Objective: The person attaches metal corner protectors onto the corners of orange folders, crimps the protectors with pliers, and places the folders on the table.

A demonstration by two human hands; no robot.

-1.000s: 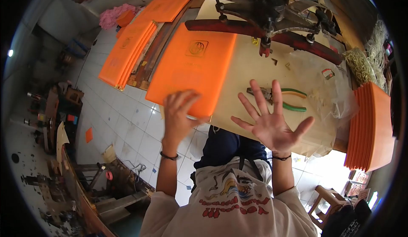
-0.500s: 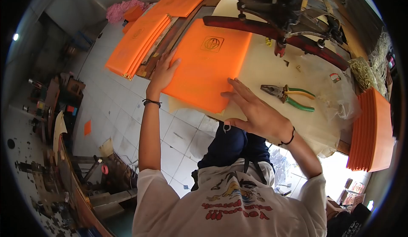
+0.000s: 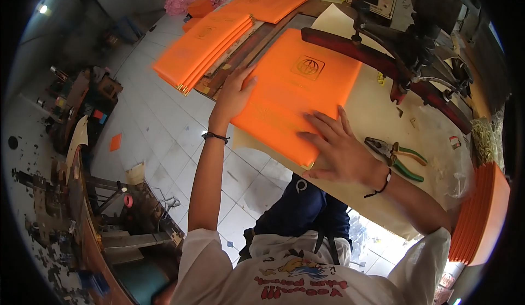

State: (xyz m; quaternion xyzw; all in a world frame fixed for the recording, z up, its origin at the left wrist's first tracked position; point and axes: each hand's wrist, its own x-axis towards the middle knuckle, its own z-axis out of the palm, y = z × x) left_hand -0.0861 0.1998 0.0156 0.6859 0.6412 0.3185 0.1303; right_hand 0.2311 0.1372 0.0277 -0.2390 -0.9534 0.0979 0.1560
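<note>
Two hands (image 3: 350, 153) touch one orange folder (image 3: 298, 100)

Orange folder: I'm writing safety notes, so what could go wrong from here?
The orange folder lies near the table edge, so a push from the left hand or right hand might tip it off. Its far end sits by the red bar and could catch. The right forearm might knock the pliers.

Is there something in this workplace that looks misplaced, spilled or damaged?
A small orange piece lies alone on the tiled floor, perhaps dropped. On the worktable, clear plastic lies crumpled beside the pliers. Nothing looks spilled.
</note>
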